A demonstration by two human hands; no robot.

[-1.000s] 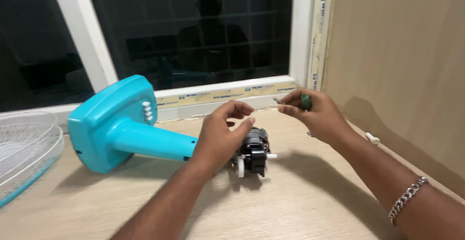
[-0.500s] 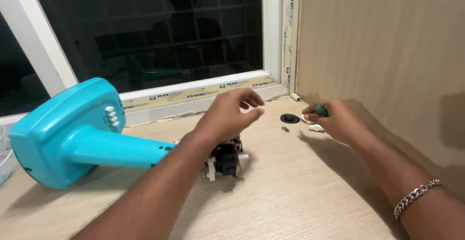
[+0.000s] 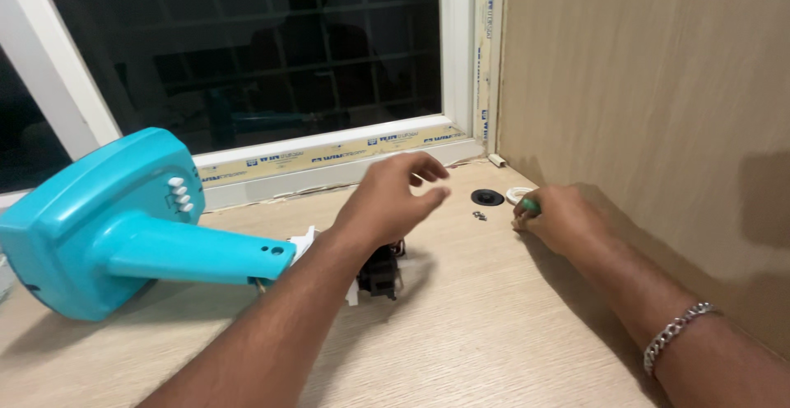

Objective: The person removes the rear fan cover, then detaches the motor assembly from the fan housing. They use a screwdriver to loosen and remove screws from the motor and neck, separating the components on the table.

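Observation:
A turquoise fan stand and base (image 3: 123, 227) lies on its side on the wooden table (image 3: 461, 326). A black fan motor (image 3: 380, 272) sits at the end of its neck, partly hidden by my left forearm. My left hand (image 3: 391, 198) hovers above the motor with its fingers loosely apart and holds nothing. My right hand (image 3: 559, 214) rests low on the table by the wall, closed around a green-handled tool (image 3: 529, 205). Just left of it lie a black round disc (image 3: 487, 197) and small screws (image 3: 479, 215).
A dark window with a white frame (image 3: 329, 149) runs along the table's far edge. A wooden wall panel (image 3: 658, 87) closes off the right side. A small white piece (image 3: 496, 161) lies in the corner.
My right hand has dropped from in front of the window to the table near the wall, with the green tool in it. My left hand lifted slightly off the motor. The view shifted right.

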